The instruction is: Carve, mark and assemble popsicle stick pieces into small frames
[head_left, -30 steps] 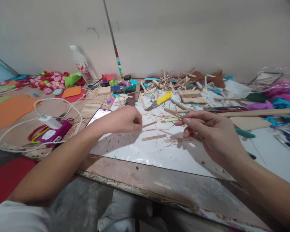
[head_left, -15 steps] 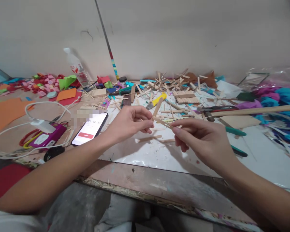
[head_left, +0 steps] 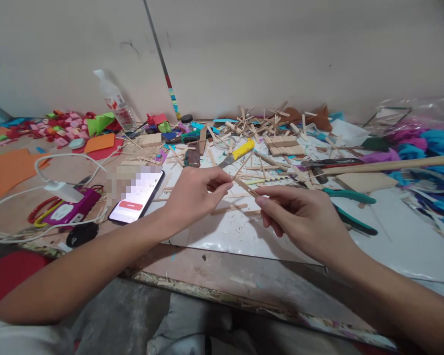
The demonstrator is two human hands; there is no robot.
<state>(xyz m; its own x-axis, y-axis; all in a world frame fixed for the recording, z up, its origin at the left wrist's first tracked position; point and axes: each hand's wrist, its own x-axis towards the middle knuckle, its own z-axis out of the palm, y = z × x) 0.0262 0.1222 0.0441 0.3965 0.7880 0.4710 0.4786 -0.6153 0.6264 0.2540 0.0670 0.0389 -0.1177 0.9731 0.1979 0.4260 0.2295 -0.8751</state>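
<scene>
My left hand (head_left: 202,191) pinches the near end of one wooden craft stick (head_left: 241,166), seen almost edge-on and slanting up to the right. In my right hand (head_left: 299,209) a second craft stick (head_left: 246,188) is gripped between thumb and forefinger, its other end close to my left fingertips. The two sticks form a V above the white sheet (head_left: 207,236); whether they are joined is hidden at the fingertips. More craft sticks (head_left: 229,209) lie flat beneath my hands. Green-handled pliers (head_left: 351,196) rest beside my right wrist.
Behind the hands lie a yellow utility knife (head_left: 242,149), a bundle of sticks (head_left: 284,146) and a heap of loose sticks (head_left: 270,123). A lit phone (head_left: 136,197) and a purple power adapter (head_left: 72,209) with cables sit left. A plastic bottle (head_left: 114,101) leans against the wall.
My left fingers have closed into a tighter pinch. The upper stick has turned from its flat face to nearly edge-on, and my right hand has shifted slightly left.
</scene>
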